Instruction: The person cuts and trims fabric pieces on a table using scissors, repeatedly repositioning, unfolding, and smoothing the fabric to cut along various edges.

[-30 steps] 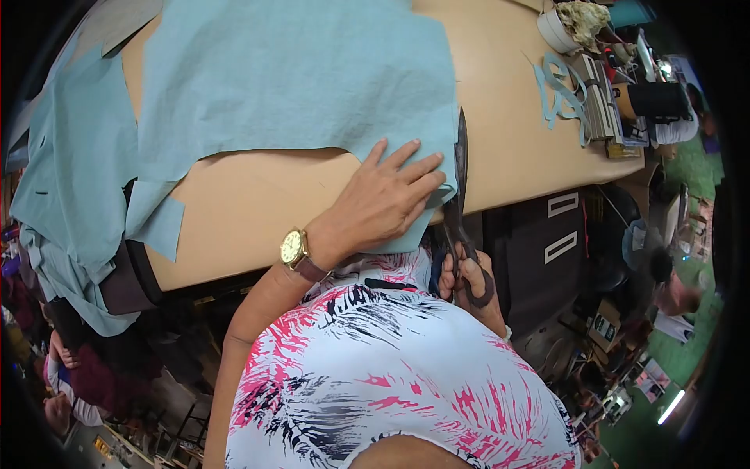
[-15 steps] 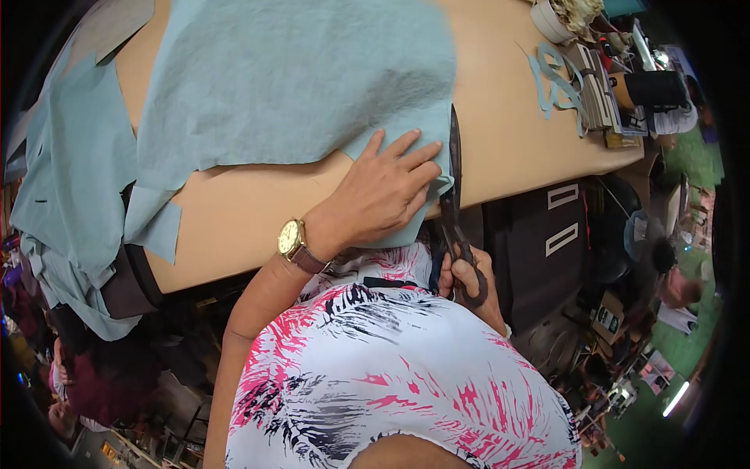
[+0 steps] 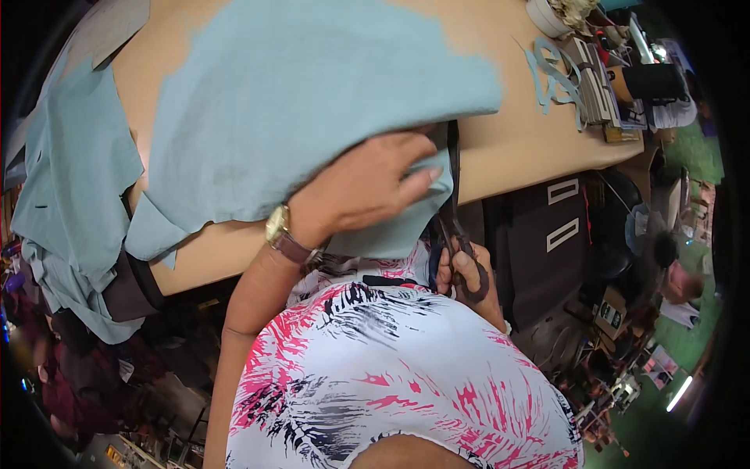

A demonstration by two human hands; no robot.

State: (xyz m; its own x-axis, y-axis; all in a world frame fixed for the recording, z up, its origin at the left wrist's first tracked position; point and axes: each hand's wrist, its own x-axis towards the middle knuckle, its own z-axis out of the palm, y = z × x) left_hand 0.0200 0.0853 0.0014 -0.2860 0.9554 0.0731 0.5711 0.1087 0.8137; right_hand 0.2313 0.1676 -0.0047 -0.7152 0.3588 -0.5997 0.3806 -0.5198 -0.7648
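A large piece of light blue-green cloth (image 3: 312, 94) lies over the table, its near right part lifted and folded across. My left hand (image 3: 371, 184), with a watch (image 3: 277, 224) on the wrist, is under the raised edge of this cloth. Its thumb stands apart from the fingers, whose tips are partly covered and slightly blurred. Below the hand, a lower part of the cloth (image 3: 383, 230) hangs at the table edge. My right hand (image 3: 476, 285) is closed around the handles of dark scissors (image 3: 455, 215), whose blades point away beside the cloth's right side.
The tan table (image 3: 516, 156) has more blue-green cloth (image 3: 74, 172) draped over its left side. Narrow cloth strips (image 3: 558, 78), a stack of boxes or books (image 3: 590, 86) and a white pot (image 3: 547, 17) stand at the right. A dark cabinet (image 3: 539, 250) is below.
My left hand has moved from lying flat on the cloth to under its edge, turning it up. The cloth has shifted right and toward me. The scissors have stayed nearly in place.
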